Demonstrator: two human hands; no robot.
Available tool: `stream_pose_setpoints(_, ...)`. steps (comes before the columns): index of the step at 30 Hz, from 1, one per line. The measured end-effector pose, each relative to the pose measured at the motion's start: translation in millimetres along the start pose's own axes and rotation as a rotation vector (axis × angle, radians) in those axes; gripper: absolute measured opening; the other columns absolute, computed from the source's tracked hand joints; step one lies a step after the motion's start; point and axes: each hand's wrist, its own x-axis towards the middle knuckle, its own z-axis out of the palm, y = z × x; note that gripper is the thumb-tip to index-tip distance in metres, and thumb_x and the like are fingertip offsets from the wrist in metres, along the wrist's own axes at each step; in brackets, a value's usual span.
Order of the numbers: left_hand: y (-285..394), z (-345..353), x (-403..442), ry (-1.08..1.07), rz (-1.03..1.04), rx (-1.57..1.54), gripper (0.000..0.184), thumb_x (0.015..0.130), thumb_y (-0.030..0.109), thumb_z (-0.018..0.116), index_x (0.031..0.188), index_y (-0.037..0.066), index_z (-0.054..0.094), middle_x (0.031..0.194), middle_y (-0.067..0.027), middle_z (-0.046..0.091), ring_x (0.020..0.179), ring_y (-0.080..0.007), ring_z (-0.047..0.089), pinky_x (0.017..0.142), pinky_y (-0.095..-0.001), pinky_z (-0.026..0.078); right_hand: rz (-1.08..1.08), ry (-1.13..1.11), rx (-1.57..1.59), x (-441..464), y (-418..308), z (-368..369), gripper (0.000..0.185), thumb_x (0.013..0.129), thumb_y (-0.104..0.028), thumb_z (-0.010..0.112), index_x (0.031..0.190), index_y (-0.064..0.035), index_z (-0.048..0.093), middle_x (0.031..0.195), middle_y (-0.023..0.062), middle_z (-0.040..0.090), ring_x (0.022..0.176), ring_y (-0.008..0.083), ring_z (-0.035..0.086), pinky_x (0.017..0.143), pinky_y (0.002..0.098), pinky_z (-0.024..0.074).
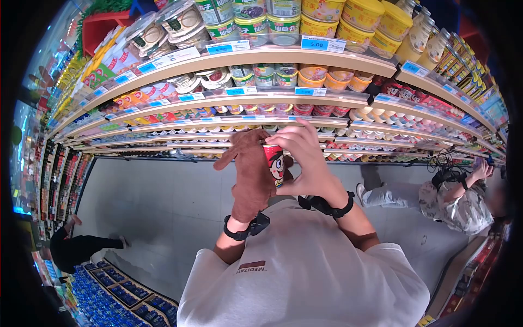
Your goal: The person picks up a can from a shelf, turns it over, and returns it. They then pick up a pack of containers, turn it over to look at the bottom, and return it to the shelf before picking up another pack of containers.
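A red can (277, 166) with a cartoon face stands upright in front of my chest. My left hand (251, 174), covered by a brown cloth glove or puppet with a hanging flap, is against the can's left side; its fingers are hidden inside the cloth. My right hand (302, 158) is bare and curled round the can from the right, fingers at its top rim and thumb near its base. Both wrists wear black straps.
Curved store shelves (239, 52) with tins, yellow tubs (321, 10) and bottles (418, 35) span the front. A person (457, 201) is at the right, another (76, 248) at the left. Blue packages (109, 300) fill a lower-left display.
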Motion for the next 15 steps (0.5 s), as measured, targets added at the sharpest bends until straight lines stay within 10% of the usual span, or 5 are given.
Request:
stream_pose_setpoints(9, 6.9, 0.3, 0.3, -0.015, 0.258, 0.499, 0.121, 0.045, 0.009, 0.099, 0.155, 0.004, 0.050, 0.136, -0.0167, 0.064, 0.117, -0.0368, 0.070, 0.105, -0.0427, 0.058, -0.002, 0.145, -0.177, 9.5, -11.2, 0.8, 0.090, 0.057, -0.025, 0.100, 0.139, -0.0078, 0.066, 0.129, 0.0079, 0.071, 0.130, 0.0349, 0.066, 0.127, 0.0668, 0.0378)
stream_pose_setpoints(15, 0.9, 10.1, -11.5, -0.129, 0.165, 0.677, 0.124, 0.037, 0.026, 0.105, 0.144, -0.010, 0.054, 0.120, -0.0187, 0.074, 0.120, -0.0437, 0.069, 0.109, -0.0448, 0.056, -0.040, 0.056, -0.383, 10.7, -6.3, 0.2, 0.086, 0.059, -0.017, 0.093, 0.139, -0.0024, 0.065, 0.124, 0.0117, 0.068, 0.130, 0.0364, 0.063, 0.130, 0.0690, 0.0346)
